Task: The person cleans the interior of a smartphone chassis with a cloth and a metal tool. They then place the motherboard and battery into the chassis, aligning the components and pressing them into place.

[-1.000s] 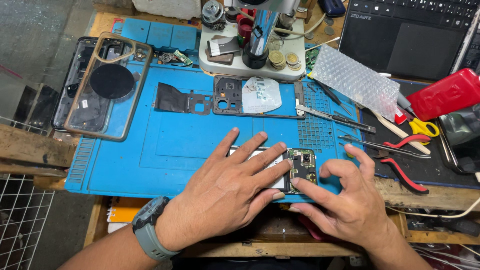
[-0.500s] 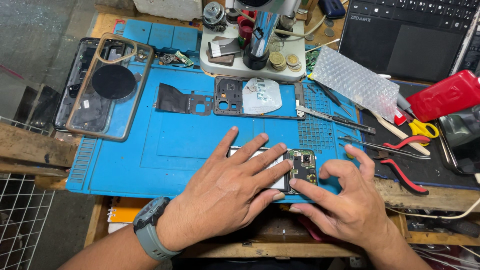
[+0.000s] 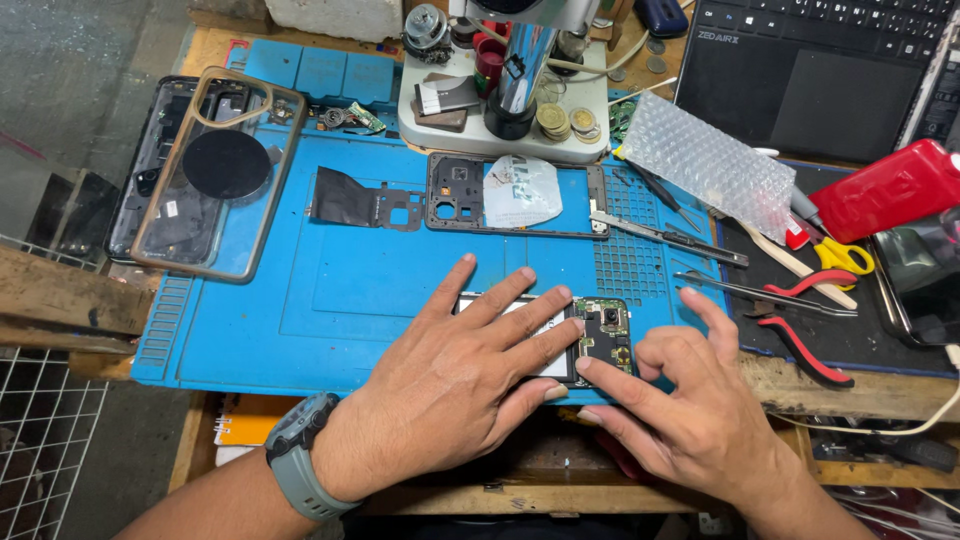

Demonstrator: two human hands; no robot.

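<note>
An opened phone [image 3: 598,335] lies near the front edge of the blue work mat [image 3: 300,300], its circuit board and camera module exposed at the right end. My left hand [image 3: 455,385] lies flat over most of the phone, fingers spread, pressing it down. My right hand [image 3: 690,410] rests at the phone's right end, thumb touching the lower edge near the board, fingers curled. A grey watch [image 3: 300,465] sits on my left wrist.
A phone frame [image 3: 515,195] with a white sticker and a black shield plate [image 3: 355,205] lie mid-mat. A clear case [image 3: 215,170] sits at left. Microscope base [image 3: 500,100], bubble wrap [image 3: 705,160], tweezers [image 3: 670,235], red pliers [image 3: 810,345], scissors [image 3: 840,255], red bottle [image 3: 885,190], laptop [image 3: 830,70] surround.
None of the things on the mat has moved. My hands hold almost the same pose over the phone, with the right fingers shifted slightly.
</note>
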